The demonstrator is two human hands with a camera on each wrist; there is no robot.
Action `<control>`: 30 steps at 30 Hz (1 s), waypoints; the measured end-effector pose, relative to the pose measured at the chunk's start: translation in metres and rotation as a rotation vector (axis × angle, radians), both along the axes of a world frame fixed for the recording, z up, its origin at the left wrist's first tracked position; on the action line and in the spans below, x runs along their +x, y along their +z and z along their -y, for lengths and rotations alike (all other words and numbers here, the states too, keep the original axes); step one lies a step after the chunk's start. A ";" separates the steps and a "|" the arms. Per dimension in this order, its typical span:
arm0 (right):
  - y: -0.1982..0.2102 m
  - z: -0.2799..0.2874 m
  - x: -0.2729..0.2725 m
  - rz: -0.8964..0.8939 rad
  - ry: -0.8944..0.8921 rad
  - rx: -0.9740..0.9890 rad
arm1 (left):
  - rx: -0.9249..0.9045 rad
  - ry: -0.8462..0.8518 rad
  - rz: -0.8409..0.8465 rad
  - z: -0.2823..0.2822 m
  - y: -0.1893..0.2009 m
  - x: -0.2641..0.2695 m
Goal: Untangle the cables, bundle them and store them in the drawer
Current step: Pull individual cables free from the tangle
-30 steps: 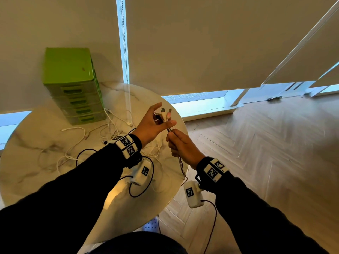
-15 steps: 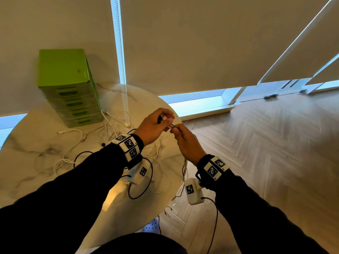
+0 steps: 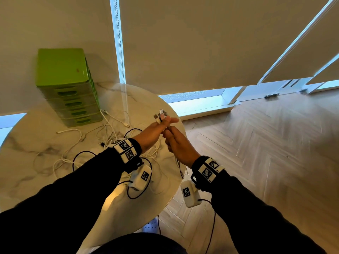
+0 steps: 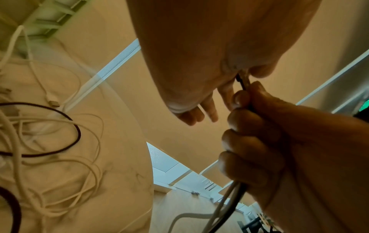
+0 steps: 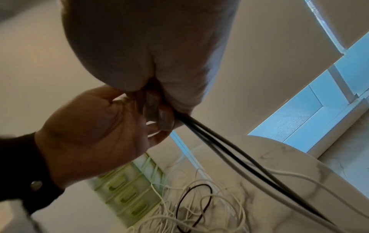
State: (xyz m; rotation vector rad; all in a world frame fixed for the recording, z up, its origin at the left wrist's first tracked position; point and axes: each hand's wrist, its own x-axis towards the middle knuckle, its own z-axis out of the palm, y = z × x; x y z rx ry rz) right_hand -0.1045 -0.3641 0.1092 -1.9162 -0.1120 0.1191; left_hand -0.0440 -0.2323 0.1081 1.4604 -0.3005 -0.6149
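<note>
Over the table's right edge my left hand (image 3: 163,122) pinches a small bunch of black and white cables (image 3: 161,115) just below their plug ends, which stick up past the fingers. My right hand (image 3: 170,133) sits right under it, fingers curled round the same cables (image 4: 229,197). The cables hang down from my right fist past the table edge (image 5: 235,159). More loose white cables (image 3: 110,132) lie tangled on the round marble table (image 3: 33,140). The green drawer unit (image 3: 67,85) stands at the table's back left, all its drawers closed.
A thin black lead (image 3: 80,154) loops over the table near my left wrist. Drawn window blinds hang behind the table. Wooden floor (image 3: 256,153) lies to the right of the table edge.
My right hand has come up from below to meet my left hand. The plug ends now stand clear above my left fingers, whose index finger has straightened.
</note>
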 end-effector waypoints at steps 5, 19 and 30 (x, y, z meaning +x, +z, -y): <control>-0.014 -0.006 -0.013 -0.122 0.112 -0.100 | -0.101 0.297 -0.060 0.001 0.007 0.009; -0.067 0.029 0.009 -0.375 0.305 -1.234 | -0.406 0.642 -0.347 -0.071 0.008 0.038; -0.097 -0.059 -0.004 -0.543 0.973 -1.103 | -0.248 0.707 -0.274 -0.107 -0.025 0.034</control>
